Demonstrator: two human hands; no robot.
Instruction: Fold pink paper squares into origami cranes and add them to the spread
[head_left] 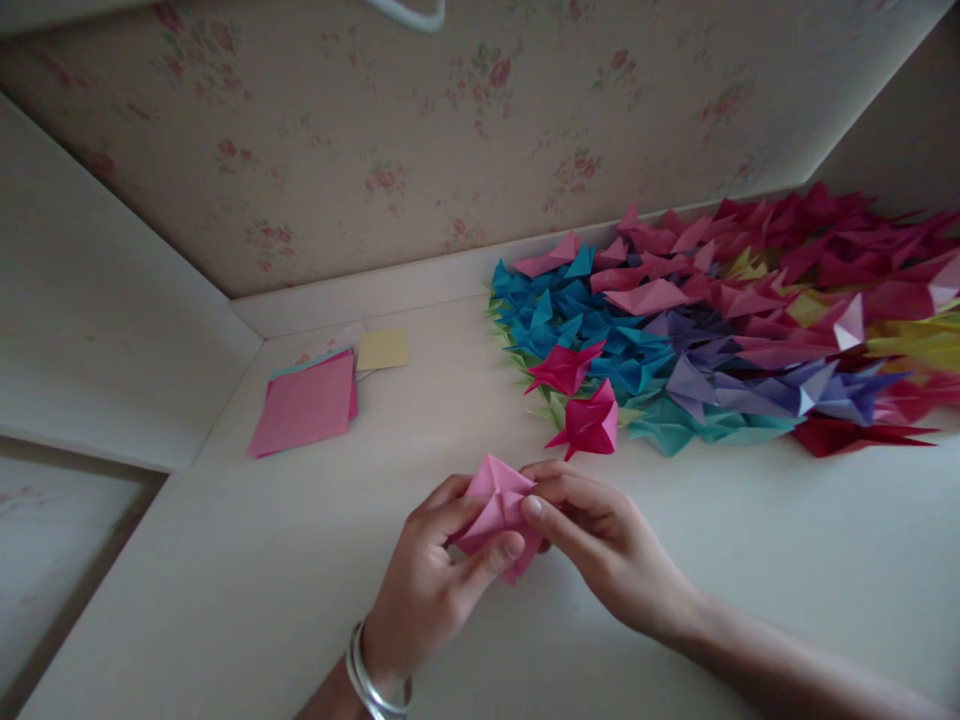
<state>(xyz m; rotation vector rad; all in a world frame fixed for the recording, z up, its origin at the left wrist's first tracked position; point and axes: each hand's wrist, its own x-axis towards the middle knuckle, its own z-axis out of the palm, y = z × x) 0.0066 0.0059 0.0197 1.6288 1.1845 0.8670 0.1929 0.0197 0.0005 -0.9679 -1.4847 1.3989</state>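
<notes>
A partly folded piece of pink origami paper (498, 512) is held between both hands above the white table. My left hand (442, 570), with silver bangles at the wrist, grips its left side, thumb lying across the lower front. On the right edge, the thumb and index finger of my right hand (592, 530) pinch a fold. The fingers behind the paper are partly hidden. Just beyond my hands lie two magenta folded paper pieces with pointed ends, a nearer one (592, 420) and a farther one (564, 368).
A large heap of folded paper pieces (697, 310) in blue, purple, pink, red and yellow spreads along the back right. At the back left lie a stack of pink paper squares (304, 405) and a small yellow slip (383, 349). Floral wallpaper (427, 130) covers the wall behind.
</notes>
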